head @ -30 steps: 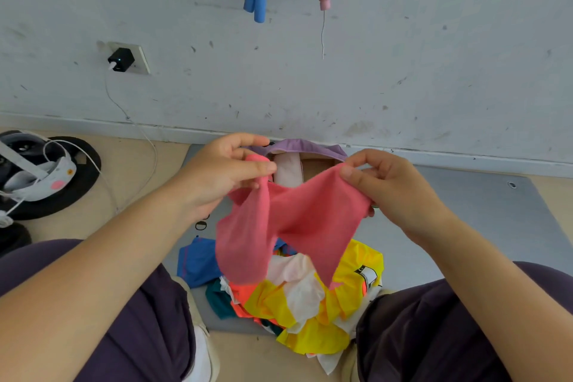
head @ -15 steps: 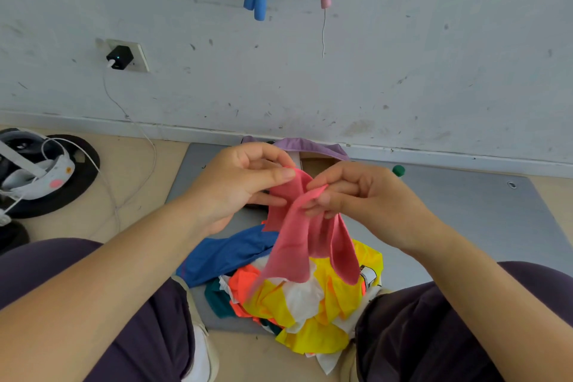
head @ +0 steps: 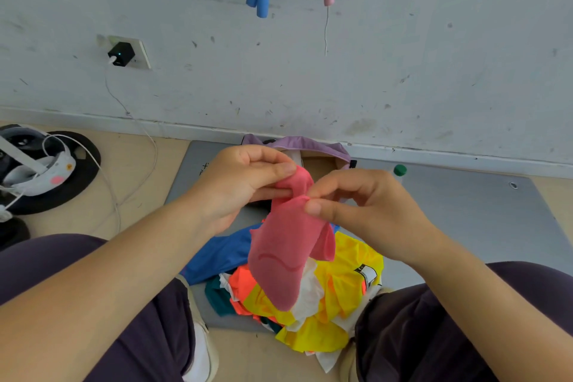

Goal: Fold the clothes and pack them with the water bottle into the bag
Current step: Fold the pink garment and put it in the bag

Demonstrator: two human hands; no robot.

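Hands (head: 245,183) pinching pink cloth's (head: 286,254) top edge

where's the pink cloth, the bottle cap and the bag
pink cloth (head: 285,251), head view, middle of the hanging fabric
bottle cap (head: 400,169), head view, top of the green cap
bag (head: 313,146), head view, purple rim

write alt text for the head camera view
Both hands, left hand and right hand, pinch a pink garment above a heap of bright clothes on a grey mat. A purple-rimmed bag sits by the wall.
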